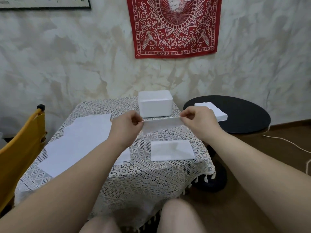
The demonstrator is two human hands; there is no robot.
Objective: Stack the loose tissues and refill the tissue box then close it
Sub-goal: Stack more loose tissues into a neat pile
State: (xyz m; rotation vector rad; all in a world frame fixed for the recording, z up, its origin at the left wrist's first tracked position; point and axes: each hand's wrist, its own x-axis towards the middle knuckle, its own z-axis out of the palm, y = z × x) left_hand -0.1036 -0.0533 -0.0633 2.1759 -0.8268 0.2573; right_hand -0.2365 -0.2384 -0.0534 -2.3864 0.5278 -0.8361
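Rough cream plaster fills the wall ahead of me, with a red bandana hanging at twelve o'clock and the corner of a framed picture up at eleven. Below it stands a small table under a lace tablecloth. At the cloth's far edge, twelve o'clock from my hands, sits the white tissue box, and I cannot tell from here whether it is open or lidded.

I hold one tissue stretched flat in the air just in front of the box. My left hand pinches its left end between thumb and curled fingers, and my right hand pinches the right end the same way. The sheet hangs down from that taut top edge and hides the foot of the box.

At six o'clock from my hands lies a folded stack of tissues on the lace. At eight o'clock a spread of loose tissues overlaps across the left half of the table, partly covered by my left forearm.

At three o'clock, beside the table, stands a round black side table with another tissue pile near its left rim, just behind my right hand. A yellow chair sits at nine o'clock, and a pale cord trails over the brown floor at four.
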